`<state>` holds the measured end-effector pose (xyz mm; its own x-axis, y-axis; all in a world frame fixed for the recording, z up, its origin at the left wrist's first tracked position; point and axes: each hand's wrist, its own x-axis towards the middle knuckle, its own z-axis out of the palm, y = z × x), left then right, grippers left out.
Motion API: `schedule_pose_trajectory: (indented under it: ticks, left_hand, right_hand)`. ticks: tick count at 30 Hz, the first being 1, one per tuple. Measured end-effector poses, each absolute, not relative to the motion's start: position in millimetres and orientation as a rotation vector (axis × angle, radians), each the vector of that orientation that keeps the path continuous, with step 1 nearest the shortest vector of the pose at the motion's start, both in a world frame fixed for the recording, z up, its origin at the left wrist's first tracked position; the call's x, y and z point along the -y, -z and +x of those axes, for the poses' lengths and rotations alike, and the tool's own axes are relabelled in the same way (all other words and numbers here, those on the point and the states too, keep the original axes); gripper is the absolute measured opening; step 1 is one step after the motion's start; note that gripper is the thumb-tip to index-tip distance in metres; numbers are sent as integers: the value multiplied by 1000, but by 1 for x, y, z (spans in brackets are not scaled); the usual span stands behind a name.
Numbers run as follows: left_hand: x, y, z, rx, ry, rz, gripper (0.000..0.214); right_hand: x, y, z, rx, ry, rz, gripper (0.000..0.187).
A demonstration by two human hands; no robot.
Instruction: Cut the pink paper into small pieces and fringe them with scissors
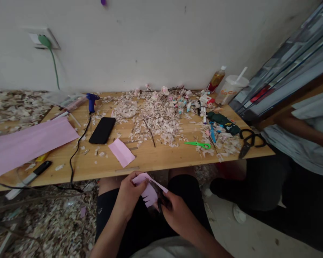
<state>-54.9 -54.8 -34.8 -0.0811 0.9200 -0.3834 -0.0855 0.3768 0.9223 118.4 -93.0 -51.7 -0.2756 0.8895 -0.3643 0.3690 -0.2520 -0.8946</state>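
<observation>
Over my lap, below the table's front edge, my left hand (130, 193) pinches a folded piece of pink paper (148, 193) whose lower edge is cut into a fringe. My right hand (174, 211) is closed round black scissors (159, 195), whose blades are in the paper. On the wooden table (161, 157) above lie another folded pink piece (121, 152) and a large pink sheet (29, 141) at the left.
A black phone (102, 130), blue glue gun (91, 102) with its cord, green scissors (198, 144), large black scissors (248, 140), markers, a bottle, a cup and heaps of paper scraps (156, 118) lie on the table. Another person (307, 143) sits at the right. Scraps litter the floor.
</observation>
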Motion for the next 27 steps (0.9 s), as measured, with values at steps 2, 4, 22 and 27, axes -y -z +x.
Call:
schedule_pose_trajectory:
  ticks: [2, 4, 22, 27]
  left_hand:
    - [56, 39, -56, -1350, -1030, 799, 28]
    - [57, 42, -56, -1320, -1044, 755, 29]
    - [57, 50, -54, -1377, -1008, 680, 37]
    - [54, 46, -54, -1383, -1043, 663, 37]
  right_hand:
    - [93, 52, 117, 1544, -1541, -1534, 14]
    - [93, 51, 116, 1524, -1556, -1517, 17]
    - [87, 53, 117, 1679, -1430, -1670, 26]
    - [88, 51, 116, 1659, -1450, -1643, 29]
